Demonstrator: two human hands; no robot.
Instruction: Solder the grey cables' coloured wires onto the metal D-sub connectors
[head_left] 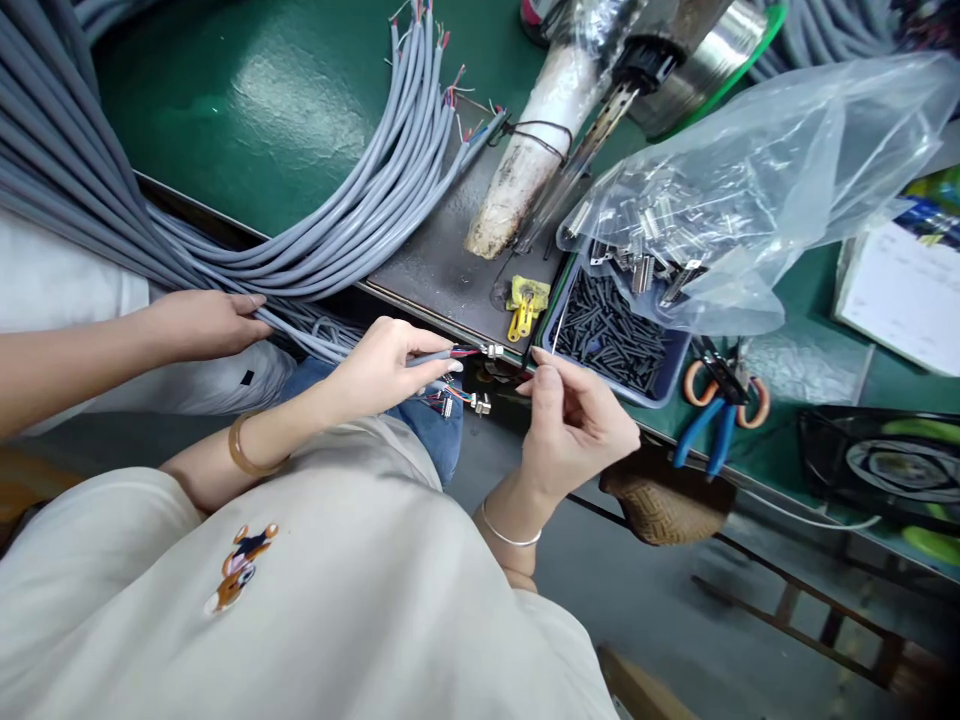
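My left hand point(386, 370) pinches a grey cable point(429, 357) near its end, where coloured wires lead to a small metal connector point(491, 351). Just below it hangs another cable end with a connector point(480, 403). To the right of the connector is my right hand point(574, 415), thumb and index finger pressed together at a thin item too small to make out. Beyond that hand, a blue tray point(675, 370) holds many short black tubes point(615, 330). A thick bundle of grey cables point(352, 225) with stripped ends lies across the table edge.
Another person's hand point(214, 322) touches the cables at left. A soldering iron point(581, 165) and white roll point(517, 170) point towards me. Around the tray are a plastic bag of connectors point(750, 200), yellow clips point(523, 315), blue-handled pliers point(707, 435), a solder spool point(712, 75) and a black fan point(900, 465).
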